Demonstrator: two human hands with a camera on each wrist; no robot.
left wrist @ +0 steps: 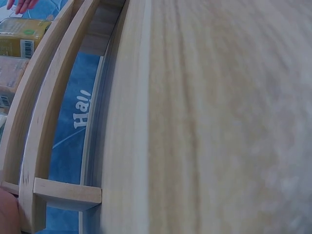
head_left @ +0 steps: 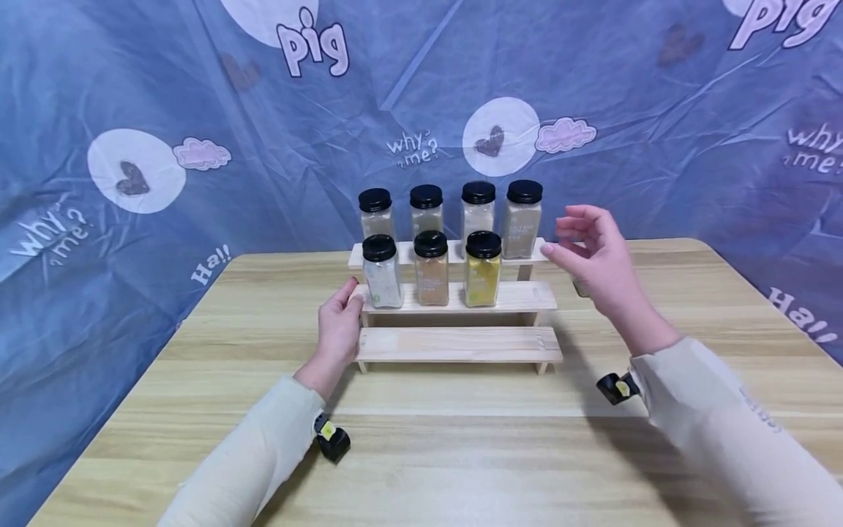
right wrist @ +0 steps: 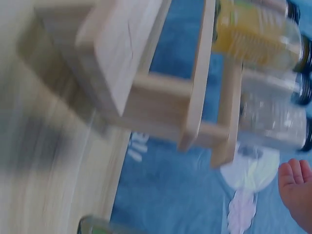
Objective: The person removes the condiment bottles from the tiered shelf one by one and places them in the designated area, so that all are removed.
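A three-tier wooden rack [head_left: 459, 344] stands on the table. My left hand [head_left: 339, 326] grips the left end of its middle shelf; only a bit of that hand [left wrist: 9, 212] shows in the left wrist view. Beside the top shelf's right end, my right hand [head_left: 598, 260] is raised with fingers spread in a loose curve, holding nothing. Nearest to it is a black-capped jar of grey-brown seasoning [head_left: 522, 223]. The middle shelf bears a white-filled jar [head_left: 383, 282], an orange-brown one [head_left: 432, 278] and a yellow one [head_left: 483, 278].
More black-capped jars [head_left: 426, 208] line the top shelf. Partly hidden behind my right wrist, a small jar [head_left: 581, 288] is on the table [head_left: 448, 454]. A blue printed cloth [head_left: 316, 161] hangs behind the table.
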